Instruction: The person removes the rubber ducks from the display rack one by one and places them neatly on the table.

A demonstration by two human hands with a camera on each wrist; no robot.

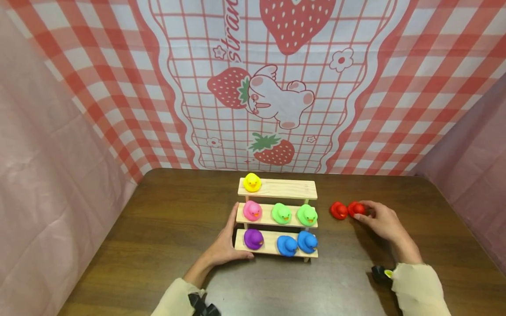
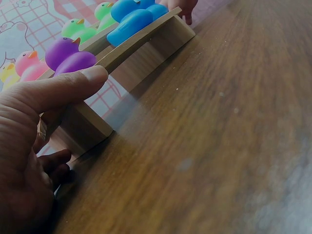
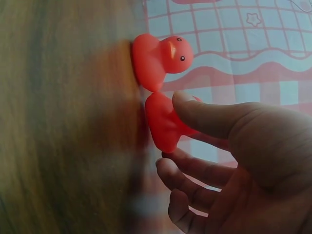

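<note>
A three-step wooden display rack (image 1: 288,189) stands on the table, and my left hand (image 1: 223,248) grips its left end. In the left wrist view the thumb (image 2: 73,87) lies along the front edge of the lowest step, beside a purple rubber duck (image 2: 68,57). To the right of the rack, my right hand (image 1: 385,221) pinches a red rubber duck (image 1: 357,210) between thumb and fingers. A second red duck (image 1: 338,210) sits just left of it; the two touch in the right wrist view. The thumb hides the head of the pinched duck there.
On the top step is a yellow duck (image 1: 252,182). The middle step bears a pink duck (image 1: 252,211) and two green ducks (image 1: 282,213); two blue ducks (image 1: 287,245) share the lowest with the purple one. A strawberry-print cloth (image 1: 276,105) hangs behind the brown table (image 1: 166,219).
</note>
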